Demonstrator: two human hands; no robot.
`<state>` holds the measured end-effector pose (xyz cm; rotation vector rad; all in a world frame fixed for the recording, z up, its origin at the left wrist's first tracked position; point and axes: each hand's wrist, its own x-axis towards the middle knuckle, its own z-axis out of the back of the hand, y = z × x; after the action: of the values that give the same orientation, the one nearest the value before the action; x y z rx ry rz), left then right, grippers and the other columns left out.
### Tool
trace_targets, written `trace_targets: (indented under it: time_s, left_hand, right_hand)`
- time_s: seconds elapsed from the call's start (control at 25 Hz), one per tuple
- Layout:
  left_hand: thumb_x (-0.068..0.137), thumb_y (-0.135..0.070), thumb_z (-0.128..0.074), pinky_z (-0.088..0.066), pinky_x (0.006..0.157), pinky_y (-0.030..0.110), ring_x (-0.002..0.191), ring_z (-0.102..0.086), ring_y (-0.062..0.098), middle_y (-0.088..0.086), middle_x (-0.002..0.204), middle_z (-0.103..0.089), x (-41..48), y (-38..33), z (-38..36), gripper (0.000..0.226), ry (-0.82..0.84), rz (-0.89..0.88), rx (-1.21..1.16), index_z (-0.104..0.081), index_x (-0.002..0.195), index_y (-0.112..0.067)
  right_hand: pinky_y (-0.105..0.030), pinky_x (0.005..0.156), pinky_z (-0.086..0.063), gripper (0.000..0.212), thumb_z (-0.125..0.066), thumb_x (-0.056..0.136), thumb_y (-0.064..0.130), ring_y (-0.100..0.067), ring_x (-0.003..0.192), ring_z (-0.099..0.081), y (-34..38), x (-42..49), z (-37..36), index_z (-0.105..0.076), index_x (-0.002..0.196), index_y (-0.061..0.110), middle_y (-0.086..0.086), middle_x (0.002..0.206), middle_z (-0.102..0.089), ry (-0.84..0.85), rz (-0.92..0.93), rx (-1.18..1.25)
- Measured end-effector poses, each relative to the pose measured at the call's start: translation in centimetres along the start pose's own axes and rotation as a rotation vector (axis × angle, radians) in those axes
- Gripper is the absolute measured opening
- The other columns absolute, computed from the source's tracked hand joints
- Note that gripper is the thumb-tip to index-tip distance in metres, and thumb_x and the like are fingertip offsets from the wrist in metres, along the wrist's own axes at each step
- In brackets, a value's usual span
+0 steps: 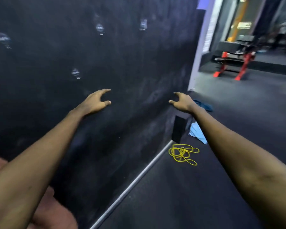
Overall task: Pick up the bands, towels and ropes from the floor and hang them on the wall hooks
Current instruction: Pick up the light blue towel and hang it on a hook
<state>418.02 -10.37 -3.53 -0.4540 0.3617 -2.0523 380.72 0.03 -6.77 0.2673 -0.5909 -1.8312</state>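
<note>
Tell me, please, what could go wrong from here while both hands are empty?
1. The yellow rope lies in loose loops on the floor. A foot could catch it, or it may snarl when lifted.
2. The hooks look small and pale on the dark wall, so the light blue towel might slip off.

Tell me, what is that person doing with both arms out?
A person is reaching out with both hands, and the left hand and right hand hold nothing. The wall hooks on the black wall are bare. A yellow rope and a light blue towel lie on the floor by the wall, waiting to be hung up.
</note>
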Motion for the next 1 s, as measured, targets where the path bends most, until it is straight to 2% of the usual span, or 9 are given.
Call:
trace_targets:
  time_s: [0.2,0.44,0.84,1.0]
  left_hand:
    - [0.092,-0.033,-0.062,-0.031,0.114,0.036,0.141,-0.037,0.026,0.006,0.154,-0.039,5.4,-7.3,-7.3,0.061,0.095,-0.051,-0.05,-0.038,0.148,-0.03]
    - [0.093,-0.03,-0.062,-0.028,0.115,0.035,0.142,-0.036,0.026,0.008,0.154,-0.039,11.3,-15.8,-15.7,0.06,0.191,-0.113,-0.101,-0.039,0.148,-0.027]
    - [0.094,-0.03,-0.061,-0.028,0.112,0.03,0.14,-0.038,0.027,0.01,0.153,-0.041,22.6,-22.3,-29.3,0.06,0.387,-0.159,-0.105,-0.039,0.149,-0.022]
    - [0.093,-0.03,-0.062,-0.028,0.112,0.029,0.14,-0.038,0.026,0.008,0.152,-0.041,27.3,-24.4,-34.7,0.06,0.457,-0.123,-0.133,-0.041,0.148,-0.021]
  right_hand:
    - [-0.034,0.109,-0.039,0.061,-0.064,0.09,0.032,-0.03,0.132,-0.05,-12.1,-2.6,6.9,-0.046,0.143,0.006,-0.014,0.144,-0.053,-0.065,-0.17,-0.033]
    - [-0.032,0.108,-0.037,0.061,-0.062,0.091,0.033,-0.03,0.134,-0.048,-23.5,-3.4,12.3,-0.045,0.144,0.009,-0.014,0.146,-0.051,-0.111,-0.305,-0.05]
    - [-0.033,0.111,-0.036,0.066,-0.061,0.091,0.039,-0.027,0.139,-0.043,-35.7,2.3,10.8,-0.042,0.148,0.012,-0.009,0.151,-0.046,-0.062,-0.453,-0.073]
    - [-0.034,0.112,-0.037,0.065,-0.062,0.09,0.037,-0.028,0.138,-0.044,-41.6,6.1,9.9,-0.043,0.147,0.012,-0.01,0.15,-0.047,-0.017,-0.494,-0.068]
